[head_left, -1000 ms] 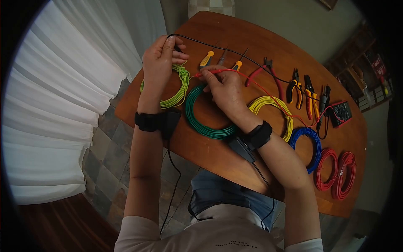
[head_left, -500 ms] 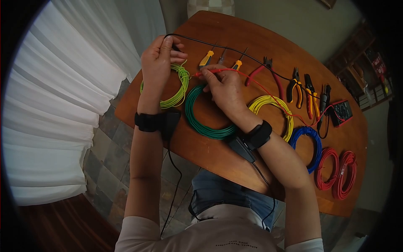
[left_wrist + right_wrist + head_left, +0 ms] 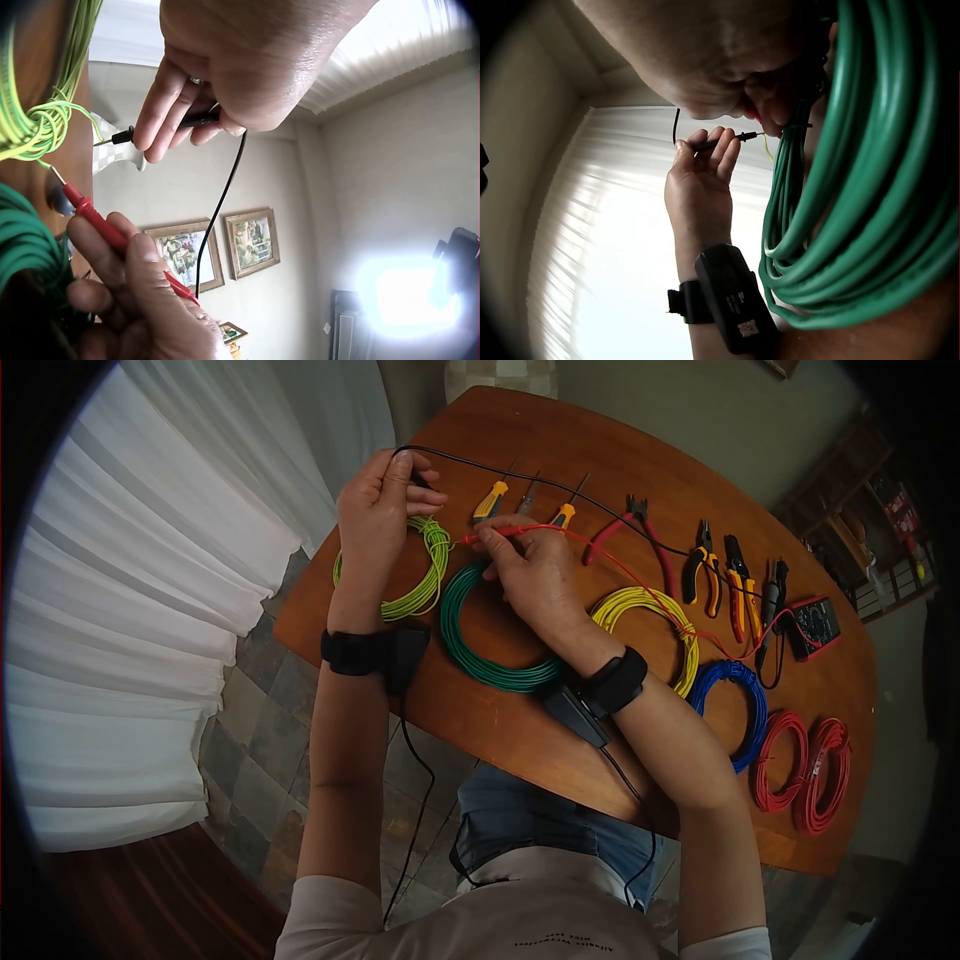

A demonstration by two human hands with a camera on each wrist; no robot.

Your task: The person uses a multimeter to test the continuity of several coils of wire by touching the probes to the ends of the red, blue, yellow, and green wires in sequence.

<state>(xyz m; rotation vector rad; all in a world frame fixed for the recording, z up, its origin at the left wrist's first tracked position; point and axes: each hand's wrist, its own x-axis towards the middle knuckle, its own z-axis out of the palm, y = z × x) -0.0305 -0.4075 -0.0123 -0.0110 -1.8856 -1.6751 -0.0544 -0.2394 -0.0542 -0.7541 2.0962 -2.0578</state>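
The left hand (image 3: pixel 375 500) pinches a black probe (image 3: pixel 199 119) between thumb and fingers; its metal tip is at one end of the yellow-green wire (image 3: pixel 99 129). In the right hand (image 3: pixel 535 565) is a red probe (image 3: pixel 105 229), its tip at another end of that wire by the coil (image 3: pixel 37 131). Whether the tips touch bare metal, I cannot tell. Black and red leads run over the table to a meter (image 3: pixel 812 628). Below the right hand lies a green coil (image 3: pixel 500 670), large in the right wrist view.
Yellow (image 3: pixel 640 600), blue (image 3: pixel 735 675) and two red coils (image 3: pixel 825 780) lie along the table (image 3: pixel 560 760). Behind them are screwdrivers (image 3: pixel 491 501), red-handled pliers (image 3: pixel 665 560), yellow-black pliers (image 3: pixel 703 570) and an orange-handled tool (image 3: pixel 740 605). A white curtain (image 3: pixel 150 610) hangs at the left.
The left hand has shifted very slightly, and the black lead near it hangs a little lower. Both hands keep hold of their probes.
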